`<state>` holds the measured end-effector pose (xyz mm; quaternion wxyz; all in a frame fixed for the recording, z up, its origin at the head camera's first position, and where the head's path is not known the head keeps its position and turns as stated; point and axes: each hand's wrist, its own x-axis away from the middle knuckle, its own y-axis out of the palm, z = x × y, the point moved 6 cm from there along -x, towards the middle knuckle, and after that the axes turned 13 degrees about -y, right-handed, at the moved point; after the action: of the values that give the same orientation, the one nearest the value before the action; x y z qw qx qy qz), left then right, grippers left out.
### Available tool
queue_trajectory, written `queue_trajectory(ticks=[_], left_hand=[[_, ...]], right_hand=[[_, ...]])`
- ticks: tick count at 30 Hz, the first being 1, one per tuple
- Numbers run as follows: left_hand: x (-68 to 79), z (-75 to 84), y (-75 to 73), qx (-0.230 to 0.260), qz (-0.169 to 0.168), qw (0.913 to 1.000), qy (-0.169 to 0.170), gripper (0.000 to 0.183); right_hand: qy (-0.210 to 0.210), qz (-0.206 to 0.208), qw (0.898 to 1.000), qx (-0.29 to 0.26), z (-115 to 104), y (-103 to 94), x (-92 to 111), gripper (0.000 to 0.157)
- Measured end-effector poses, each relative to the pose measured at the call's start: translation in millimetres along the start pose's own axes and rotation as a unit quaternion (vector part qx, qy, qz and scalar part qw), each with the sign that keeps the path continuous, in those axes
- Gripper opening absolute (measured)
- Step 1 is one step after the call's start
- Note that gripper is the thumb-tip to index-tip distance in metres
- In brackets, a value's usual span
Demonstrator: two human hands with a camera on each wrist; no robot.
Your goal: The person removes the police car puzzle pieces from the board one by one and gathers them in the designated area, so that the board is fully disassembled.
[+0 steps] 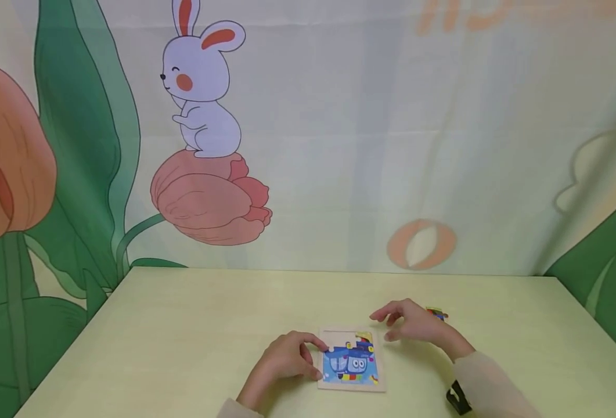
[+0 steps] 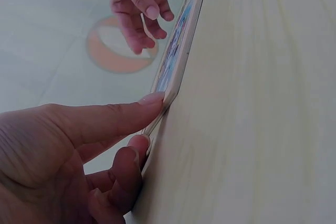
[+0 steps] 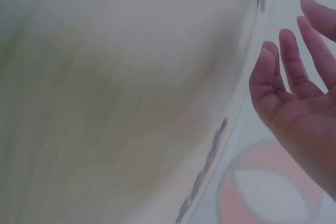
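A jigsaw puzzle board [image 1: 352,388] with a light wooden frame lies on the table, its picture a blue cartoon vehicle with eyes. Pale bare backing shows in its upper left part. My left hand [image 1: 293,355] grips the board's left edge; in the left wrist view the thumb [image 2: 115,119] lies along the frame's corner and the other fingers curl at its side. Just right of the board, my right hand [image 1: 409,320] hovers over the table with loosely bent fingers and nothing in it. Behind that hand lies a colourful puzzle piece [image 1: 436,313], partly hidden by it.
The pale wooden table [image 1: 182,348] reaches back to a printed curtain [image 1: 328,145] with a rabbit and tulips. A black object [image 1: 459,397] shows beside the right sleeve [image 1: 490,383]. Low colourful pieces [image 3: 202,177] lie near the table's edge in the right wrist view.
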<state>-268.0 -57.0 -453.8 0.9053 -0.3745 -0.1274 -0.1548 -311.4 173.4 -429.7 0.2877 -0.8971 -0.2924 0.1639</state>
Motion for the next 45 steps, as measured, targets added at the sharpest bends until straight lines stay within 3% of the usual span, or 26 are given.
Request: queue_trajectory(ticks=[7, 18, 28, 45], left_hand=[[0.3, 0.2, -3.5, 0.006, 0.004, 1.0000, 0.006, 0.036], [0.6, -2.2, -0.3, 0.010, 0.001, 0.9999, 0.002, 0.036], [3.6, 1.5, -2.3, 0.008, -0.002, 1.0000, -0.002, 0.035], [1.0, -1.1, -2.0, 0.003, 0.000, 1.0000, 0.002, 0.036]], right_hand=[[-0.011, -0.017, 1.000, 0.012, -10, 20.0, -16, 0.034], [-0.002, -0.059, 0.996, 0.060, -14, 37.9, -22, 0.029], [0.011, -0.081, 0.993, 0.082, -16, 40.5, -24, 0.020], [-0.012, -0.077, 0.992, 0.096, -23, 44.4, -22, 0.024]])
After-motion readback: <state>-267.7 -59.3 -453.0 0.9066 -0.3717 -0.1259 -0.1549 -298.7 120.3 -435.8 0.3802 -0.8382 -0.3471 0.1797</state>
